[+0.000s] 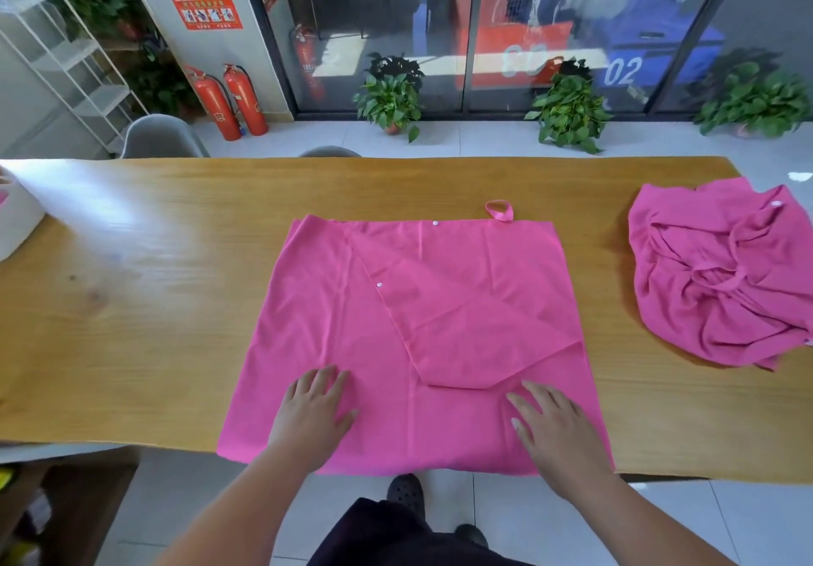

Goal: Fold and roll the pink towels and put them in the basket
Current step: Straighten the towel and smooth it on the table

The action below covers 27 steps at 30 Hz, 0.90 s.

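Note:
A pink towel [352, 337] lies spread flat on the wooden table [132, 301], its near edge hanging over the table's front. One corner is folded over its right half as a slanted flap. A small loop sticks out at its far edge. My left hand [314, 411] rests flat on the towel near its front left, fingers straight. On the front right part my right hand [550, 427] lies flat on the cloth with spread fingers. A second pink towel [721, 275] sits crumpled at the table's right end. The white basket [15, 222] stands at the far left edge, mostly cut off.
Two grey chairs [160, 139] stand behind the table. Beyond them are red fire extinguishers [228, 99], potted plants [391, 99] on the floor, a white shelf rack [70, 59] at the left and a glass wall.

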### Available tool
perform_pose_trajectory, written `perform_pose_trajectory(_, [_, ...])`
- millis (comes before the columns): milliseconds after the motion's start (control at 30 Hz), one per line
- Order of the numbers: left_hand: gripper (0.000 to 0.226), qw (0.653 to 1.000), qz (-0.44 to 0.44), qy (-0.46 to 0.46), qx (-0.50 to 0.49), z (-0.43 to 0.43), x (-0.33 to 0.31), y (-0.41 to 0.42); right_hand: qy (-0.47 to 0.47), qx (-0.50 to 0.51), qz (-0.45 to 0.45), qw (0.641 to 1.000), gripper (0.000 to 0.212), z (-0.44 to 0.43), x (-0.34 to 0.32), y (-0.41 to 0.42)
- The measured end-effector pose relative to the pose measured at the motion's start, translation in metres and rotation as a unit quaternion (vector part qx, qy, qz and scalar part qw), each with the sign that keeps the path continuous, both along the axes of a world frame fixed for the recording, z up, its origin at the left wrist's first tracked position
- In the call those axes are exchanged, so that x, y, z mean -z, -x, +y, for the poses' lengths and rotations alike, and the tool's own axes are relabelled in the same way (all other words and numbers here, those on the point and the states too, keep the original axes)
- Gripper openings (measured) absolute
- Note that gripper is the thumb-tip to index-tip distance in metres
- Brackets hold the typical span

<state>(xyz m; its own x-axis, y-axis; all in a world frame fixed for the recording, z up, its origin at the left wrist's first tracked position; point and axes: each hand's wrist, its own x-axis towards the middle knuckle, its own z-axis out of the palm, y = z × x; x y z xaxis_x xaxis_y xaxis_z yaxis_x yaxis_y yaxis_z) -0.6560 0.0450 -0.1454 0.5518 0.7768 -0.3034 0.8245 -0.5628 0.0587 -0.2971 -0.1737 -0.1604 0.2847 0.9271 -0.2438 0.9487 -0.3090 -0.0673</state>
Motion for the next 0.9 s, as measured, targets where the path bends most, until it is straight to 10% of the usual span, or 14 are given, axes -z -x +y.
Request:
perform_pose_trajectory(633, [0.077,0.994,-0.038,0.031,0.095,0.090,0.021,-0.055,-0.071,-0.126,0.008,0.989,0.041,0.081,-0.037,-0.031])
perform_pose_trajectory(900, [0.075,0.996,-0.039,0.022,0.075,0.120,0.022,-0.079,-0.152,0.070,0.080,0.983,0.034,0.154,-0.064,-0.118])
